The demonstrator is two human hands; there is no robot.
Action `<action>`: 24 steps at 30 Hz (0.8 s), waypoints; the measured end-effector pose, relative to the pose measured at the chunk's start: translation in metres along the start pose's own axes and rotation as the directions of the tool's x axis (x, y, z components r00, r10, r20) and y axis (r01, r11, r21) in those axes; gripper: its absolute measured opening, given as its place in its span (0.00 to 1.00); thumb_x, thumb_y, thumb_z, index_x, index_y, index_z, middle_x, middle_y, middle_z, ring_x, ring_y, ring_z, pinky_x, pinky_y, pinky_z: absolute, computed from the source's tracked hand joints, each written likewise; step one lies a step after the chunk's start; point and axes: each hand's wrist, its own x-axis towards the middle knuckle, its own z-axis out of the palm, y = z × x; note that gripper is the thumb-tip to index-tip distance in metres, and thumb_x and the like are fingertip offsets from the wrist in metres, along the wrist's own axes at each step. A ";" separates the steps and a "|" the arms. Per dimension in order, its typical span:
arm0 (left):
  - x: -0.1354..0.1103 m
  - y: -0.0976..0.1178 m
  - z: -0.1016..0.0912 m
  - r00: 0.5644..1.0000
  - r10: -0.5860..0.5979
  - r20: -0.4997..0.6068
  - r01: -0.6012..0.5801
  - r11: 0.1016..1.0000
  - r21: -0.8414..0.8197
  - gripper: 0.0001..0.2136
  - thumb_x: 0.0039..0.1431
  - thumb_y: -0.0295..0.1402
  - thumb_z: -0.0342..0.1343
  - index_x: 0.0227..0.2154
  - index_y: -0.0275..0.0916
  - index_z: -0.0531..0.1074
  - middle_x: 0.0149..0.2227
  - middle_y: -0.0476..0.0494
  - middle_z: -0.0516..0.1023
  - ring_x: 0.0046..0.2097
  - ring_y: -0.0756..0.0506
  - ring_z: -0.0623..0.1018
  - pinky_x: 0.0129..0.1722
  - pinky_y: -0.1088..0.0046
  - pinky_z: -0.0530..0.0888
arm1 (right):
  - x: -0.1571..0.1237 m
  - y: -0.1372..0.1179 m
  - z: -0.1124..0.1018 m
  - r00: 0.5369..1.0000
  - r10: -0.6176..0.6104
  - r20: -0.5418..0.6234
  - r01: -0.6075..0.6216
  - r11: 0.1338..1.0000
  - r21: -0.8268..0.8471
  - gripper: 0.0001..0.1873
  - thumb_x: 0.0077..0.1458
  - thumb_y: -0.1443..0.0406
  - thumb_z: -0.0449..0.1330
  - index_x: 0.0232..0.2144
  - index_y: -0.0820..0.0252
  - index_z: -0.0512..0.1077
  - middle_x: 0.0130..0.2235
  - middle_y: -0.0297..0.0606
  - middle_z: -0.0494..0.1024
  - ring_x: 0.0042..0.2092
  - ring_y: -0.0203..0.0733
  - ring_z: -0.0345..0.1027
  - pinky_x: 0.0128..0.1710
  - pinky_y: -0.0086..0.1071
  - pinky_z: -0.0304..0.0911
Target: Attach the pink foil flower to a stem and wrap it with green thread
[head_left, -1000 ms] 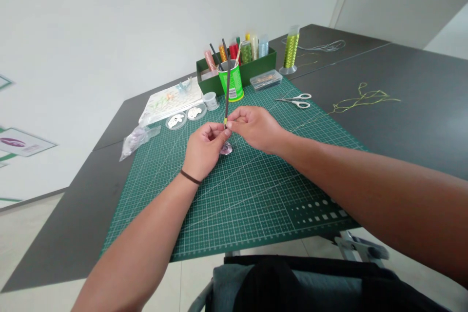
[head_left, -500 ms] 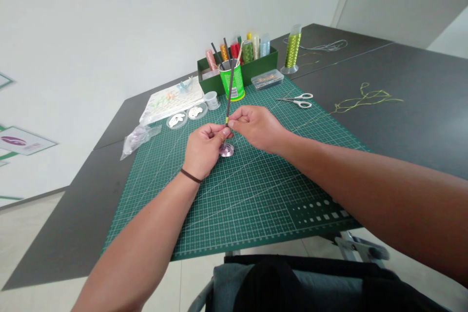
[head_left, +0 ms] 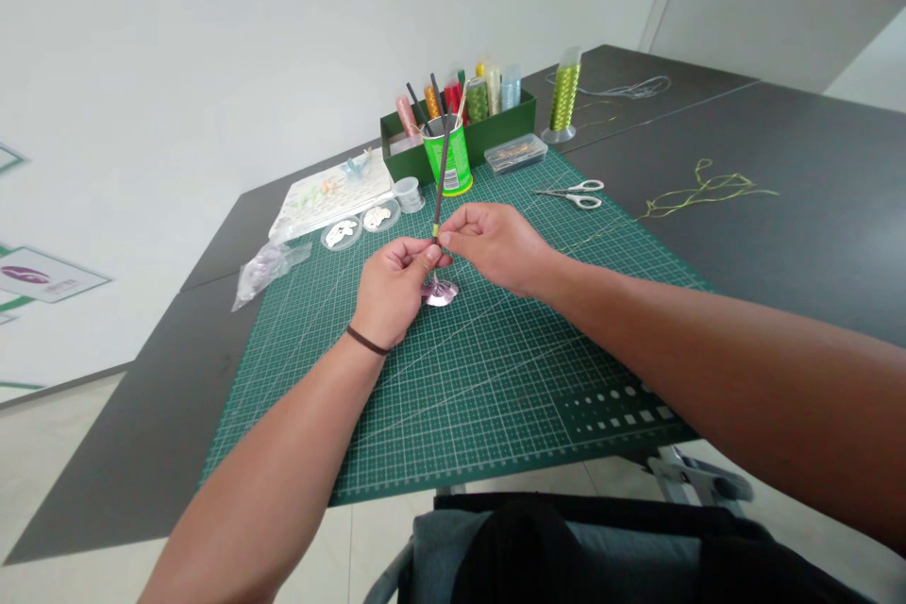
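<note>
My left hand point(head_left: 393, 293) pinches the lower part of a thin dark stick point(head_left: 443, 170) that stands nearly upright over the mat. Yellow-green thread point(head_left: 435, 230) is wound in a short band just above my fingertips. Below the hand, a shiny pink-purple flower-like piece point(head_left: 440, 293) spreads out at the stick's lower end. My right hand point(head_left: 499, 250) is closed in a pinch close beside the band. The fine strand in its fingertips is barely visible, but a loose tangle of yellow-green thread point(head_left: 708, 193) trails toward it from the right.
A green cutting mat point(head_left: 488, 377) covers the dark table point(head_left: 799, 151). White-handled scissors point(head_left: 584, 193) lie right of a green can point(head_left: 459, 160) of sticks. Behind are a box point(head_left: 488, 130) of thread spools, a clear case point(head_left: 516, 154) and a yellow-green spool point(head_left: 564, 99). Small dishes point(head_left: 341, 234) sit left.
The stick has tipped slightly left at its band, and more of the pink-purple piece shows below my left hand. Both hands keep nearly the same place and pinch.
</note>
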 end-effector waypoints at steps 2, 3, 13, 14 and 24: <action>-0.001 0.001 0.000 1.000 0.000 0.003 0.000 1.000 -0.004 0.08 0.57 0.38 0.64 0.32 0.38 0.78 0.31 0.44 0.84 0.29 0.50 0.77 0.27 0.75 0.70 | -0.001 -0.002 0.000 1.000 0.003 -0.009 -0.003 1.000 -0.012 0.07 0.57 0.73 0.63 0.29 0.60 0.72 0.23 0.32 0.77 0.24 0.32 0.67 0.21 0.25 0.58; -0.001 0.002 0.000 1.000 -0.003 0.005 0.003 1.000 -0.003 0.08 0.57 0.38 0.64 0.32 0.38 0.78 0.31 0.44 0.83 0.29 0.50 0.77 0.27 0.75 0.70 | -0.002 -0.003 0.000 1.000 0.003 -0.013 -0.003 1.000 -0.018 0.07 0.56 0.73 0.63 0.28 0.60 0.72 0.22 0.31 0.76 0.23 0.32 0.66 0.21 0.25 0.57; 0.001 -0.003 -0.002 0.998 0.027 0.054 -0.026 1.000 -0.012 0.11 0.60 0.42 0.63 0.34 0.38 0.79 0.31 0.44 0.84 0.30 0.48 0.78 0.28 0.74 0.71 | -0.004 -0.010 0.001 0.999 0.018 -0.027 -0.019 1.000 -0.014 0.08 0.56 0.74 0.62 0.27 0.61 0.70 0.20 0.27 0.71 0.21 0.29 0.62 0.20 0.24 0.55; 0.001 -0.003 -0.002 0.998 0.024 0.054 -0.023 1.000 -0.017 0.11 0.59 0.42 0.63 0.34 0.38 0.79 0.31 0.44 0.83 0.30 0.48 0.77 0.27 0.75 0.71 | -0.004 -0.011 0.001 0.999 0.025 -0.032 -0.025 1.000 -0.010 0.09 0.56 0.75 0.62 0.27 0.61 0.70 0.20 0.27 0.71 0.21 0.29 0.62 0.20 0.24 0.55; 0.000 0.001 -0.002 0.992 -0.044 0.115 0.057 0.992 -0.111 0.14 0.56 0.45 0.65 0.32 0.37 0.77 0.30 0.45 0.83 0.26 0.50 0.75 0.22 0.77 0.69 | -0.002 -0.008 0.001 1.000 0.015 0.003 -0.015 0.998 0.056 0.08 0.58 0.75 0.62 0.28 0.62 0.70 0.20 0.28 0.73 0.22 0.28 0.63 0.22 0.22 0.57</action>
